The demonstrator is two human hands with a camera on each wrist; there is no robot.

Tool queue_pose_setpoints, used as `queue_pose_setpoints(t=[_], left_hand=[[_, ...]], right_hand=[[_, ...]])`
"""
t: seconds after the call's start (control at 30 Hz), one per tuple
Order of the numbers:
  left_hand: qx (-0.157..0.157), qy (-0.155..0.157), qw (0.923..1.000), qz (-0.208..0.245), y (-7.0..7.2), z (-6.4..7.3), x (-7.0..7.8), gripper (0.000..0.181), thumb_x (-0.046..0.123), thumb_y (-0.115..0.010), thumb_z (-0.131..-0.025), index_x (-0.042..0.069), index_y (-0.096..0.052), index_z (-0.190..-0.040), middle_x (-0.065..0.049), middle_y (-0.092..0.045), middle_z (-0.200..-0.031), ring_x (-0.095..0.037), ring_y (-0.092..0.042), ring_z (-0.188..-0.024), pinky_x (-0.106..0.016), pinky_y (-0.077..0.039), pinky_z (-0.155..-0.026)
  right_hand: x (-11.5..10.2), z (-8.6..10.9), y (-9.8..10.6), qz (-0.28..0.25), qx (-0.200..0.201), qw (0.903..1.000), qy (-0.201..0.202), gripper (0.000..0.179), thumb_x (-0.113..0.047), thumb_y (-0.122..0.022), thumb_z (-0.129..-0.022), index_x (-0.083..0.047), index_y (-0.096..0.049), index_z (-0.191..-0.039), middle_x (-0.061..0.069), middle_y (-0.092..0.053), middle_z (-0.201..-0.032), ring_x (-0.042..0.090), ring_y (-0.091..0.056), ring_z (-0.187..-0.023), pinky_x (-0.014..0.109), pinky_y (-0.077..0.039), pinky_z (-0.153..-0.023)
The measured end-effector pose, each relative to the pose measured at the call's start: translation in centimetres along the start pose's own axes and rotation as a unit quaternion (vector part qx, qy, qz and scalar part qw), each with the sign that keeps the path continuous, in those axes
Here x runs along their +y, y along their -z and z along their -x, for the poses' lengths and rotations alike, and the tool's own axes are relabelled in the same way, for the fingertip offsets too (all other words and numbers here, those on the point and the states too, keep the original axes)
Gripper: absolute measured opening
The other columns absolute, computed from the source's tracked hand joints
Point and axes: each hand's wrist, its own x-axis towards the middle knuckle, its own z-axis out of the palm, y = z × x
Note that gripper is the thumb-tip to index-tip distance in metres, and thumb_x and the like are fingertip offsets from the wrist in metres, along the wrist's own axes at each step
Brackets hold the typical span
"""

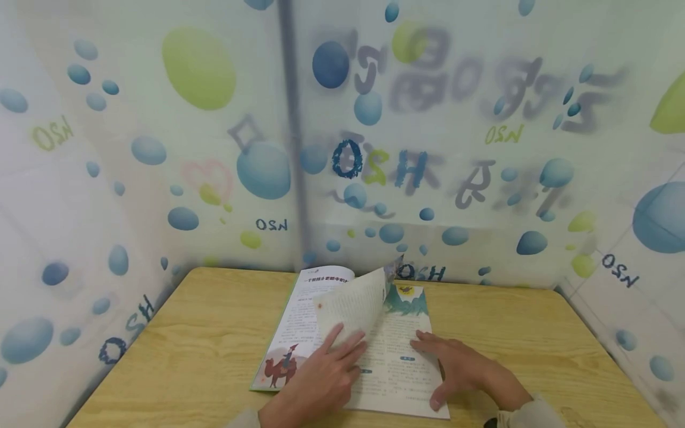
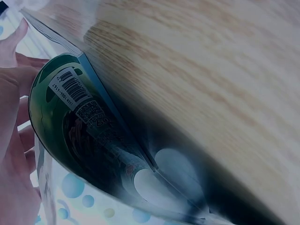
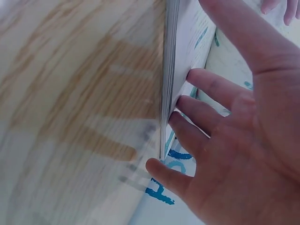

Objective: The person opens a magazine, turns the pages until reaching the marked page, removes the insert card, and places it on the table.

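An open magazine [image 1: 398,380] lies on the table, with printed text on both pages. One leaf [image 1: 350,303] stands raised and curled over the middle, its upper corner in the air. My left hand [image 1: 321,380] is at the lower part of this leaf, extended fingers [image 1: 348,348] against the paper. The left wrist view shows the curved green back cover [image 2: 75,126], with a barcode, beside that hand. My right hand [image 1: 462,368] spreads its fingers at the right page's outer edge, fingertips on the paper. In the right wrist view, those fingers [image 3: 218,89] meet the page edges [image 3: 168,70].
The magazine rests on a wooden table [image 1: 214,321] that extends to both sides of it. A pale curtain [image 1: 241,137] with blue and green spots and lettering closes off the back and both sides, close to the table's far edge.
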Motion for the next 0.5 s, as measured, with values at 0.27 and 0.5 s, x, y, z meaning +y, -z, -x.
queue_pose_setpoints(t=[0.27,0.5], left_hand=[[-0.024,0.038,0.9988,0.017,-0.07,0.20,0.09,0.017,0.035,-0.067,-0.088,0.022,-0.075,-0.095,-0.003,-0.058,-0.141,-0.024,-0.039,-0.142,-0.060,-0.029,-0.112],[-0.028,0.062,0.9977,0.010,-0.02,0.28,0.15,0.019,0.035,-0.064,-0.090,0.023,-0.075,-0.099,-0.002,-0.059,-0.140,-0.024,-0.043,-0.139,-0.066,-0.036,-0.104]], right_hand=[[-0.03,0.08,-0.13,-0.002,0.001,1.0000,-0.007,0.104,-0.050,-0.090,-0.062,-0.010,-0.047,-0.148,0.020,-0.033,-0.158,0.048,-0.032,-0.141,0.069,-0.030,-0.106],[0.11,0.07,-0.23,0.002,0.003,1.0000,-0.001,0.104,-0.051,-0.089,-0.062,-0.010,-0.047,-0.148,0.020,-0.032,-0.158,0.048,-0.031,-0.142,0.069,-0.029,-0.106]])
